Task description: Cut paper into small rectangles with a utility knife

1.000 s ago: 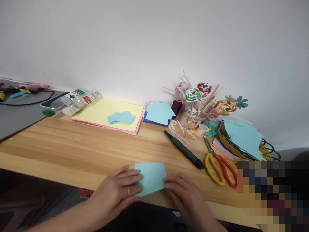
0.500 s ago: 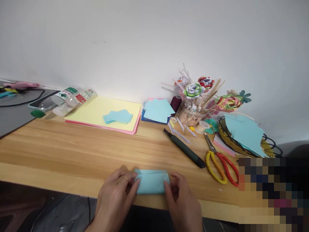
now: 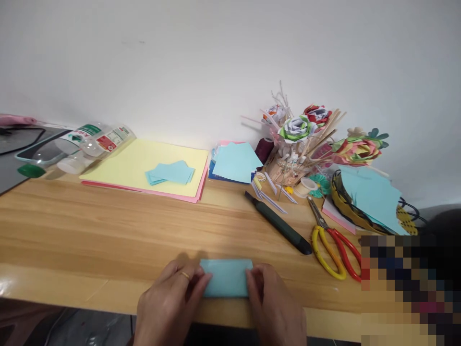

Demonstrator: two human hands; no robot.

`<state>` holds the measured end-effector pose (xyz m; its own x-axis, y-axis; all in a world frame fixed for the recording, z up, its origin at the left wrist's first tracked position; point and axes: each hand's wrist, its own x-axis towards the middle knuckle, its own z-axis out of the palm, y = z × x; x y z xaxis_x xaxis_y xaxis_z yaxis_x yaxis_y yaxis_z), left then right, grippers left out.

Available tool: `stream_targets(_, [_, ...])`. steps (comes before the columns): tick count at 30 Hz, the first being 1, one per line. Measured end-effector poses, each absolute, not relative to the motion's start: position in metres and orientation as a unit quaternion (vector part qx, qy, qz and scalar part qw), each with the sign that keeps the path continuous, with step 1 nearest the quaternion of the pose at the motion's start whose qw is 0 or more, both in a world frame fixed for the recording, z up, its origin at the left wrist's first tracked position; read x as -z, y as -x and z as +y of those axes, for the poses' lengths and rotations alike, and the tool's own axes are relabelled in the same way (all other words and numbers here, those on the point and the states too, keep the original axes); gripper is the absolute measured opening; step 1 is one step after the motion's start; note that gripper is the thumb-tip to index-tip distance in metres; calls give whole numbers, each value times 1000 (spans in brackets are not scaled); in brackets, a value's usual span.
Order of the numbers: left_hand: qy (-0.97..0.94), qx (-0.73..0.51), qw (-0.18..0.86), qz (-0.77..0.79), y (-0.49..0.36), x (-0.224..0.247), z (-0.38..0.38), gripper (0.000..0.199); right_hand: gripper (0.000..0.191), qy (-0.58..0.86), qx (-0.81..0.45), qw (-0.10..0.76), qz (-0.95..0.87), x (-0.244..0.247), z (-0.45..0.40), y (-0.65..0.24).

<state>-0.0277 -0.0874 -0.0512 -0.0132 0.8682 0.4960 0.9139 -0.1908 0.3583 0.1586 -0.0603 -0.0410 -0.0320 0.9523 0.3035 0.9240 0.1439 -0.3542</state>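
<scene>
A folded piece of light blue paper (image 3: pixel 227 278) lies near the front edge of the wooden table, its long side running left to right. My left hand (image 3: pixel 175 295) pinches its left end between thumb and fingers, and a ring shows on one finger. At the right end, my right hand (image 3: pixel 272 298) has its thumb and bent fingers closed on the paper. Beyond the right hand lie a dark green craft knife (image 3: pixel 279 225) and scissors (image 3: pixel 326 240) with one yellow and one red handle.
Blue paper pieces (image 3: pixel 171 173) rest on a yellow sheet stack (image 3: pixel 118 166). Plastic bottles (image 3: pixel 104 139) lie at the left. More blue paper (image 3: pixel 237 161) sits by the wall. Paper flowers (image 3: pixel 297 127) stand beside a basket (image 3: pixel 342 202) at the right.
The upper edge of the blue paper, where a separate layer showed before, now lies even and flat. Both hands still hold its ends. The view has shifted slightly.
</scene>
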Motion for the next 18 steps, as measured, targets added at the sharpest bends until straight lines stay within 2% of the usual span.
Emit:
stream_targets(5, [727,346,3,-594,31,48,-92,11,41,633,-50,271,-724,45,-62,-165])
stream_targets(10, [737,324,10,-593,34,50,-92,12,30,566,-48,331,-753,50,-67,-173])
stream_targets(18, [755,323,31,-570,39,53,-90,12,21,532,-14,337,-777,59,-69,-175])
